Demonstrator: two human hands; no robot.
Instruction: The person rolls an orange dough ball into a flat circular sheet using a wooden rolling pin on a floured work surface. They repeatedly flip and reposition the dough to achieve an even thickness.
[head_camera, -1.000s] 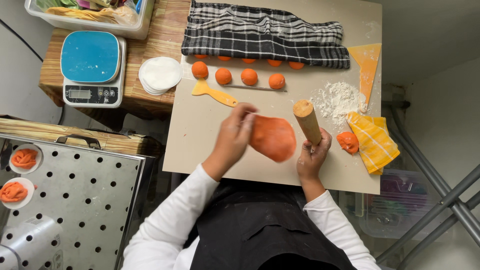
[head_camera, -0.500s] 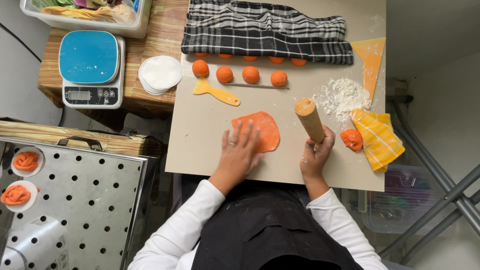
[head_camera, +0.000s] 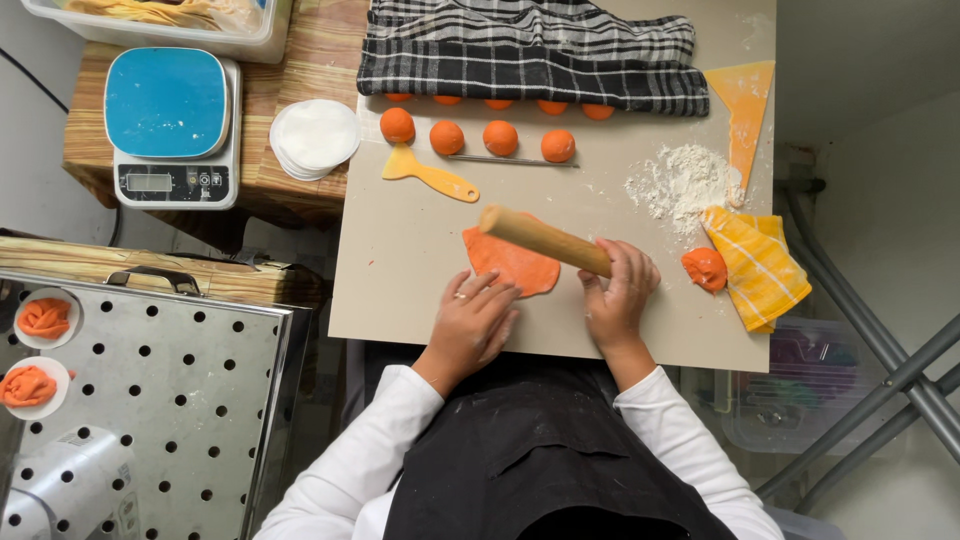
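Wooden rolling pin (head_camera: 545, 240) slants up-left across orange dough (head_camera: 512, 265) | right hand (head_camera: 620, 290) grips pin | left hand (head_camera: 476, 322) flat, empty

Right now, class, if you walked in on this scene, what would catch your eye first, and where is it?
First, the flat orange dough sheet at the middle of the beige board, with the right hand laying a wooden rolling pin across it and the left hand pressing its near edge. Next, the row of orange dough balls below the black checked cloth.
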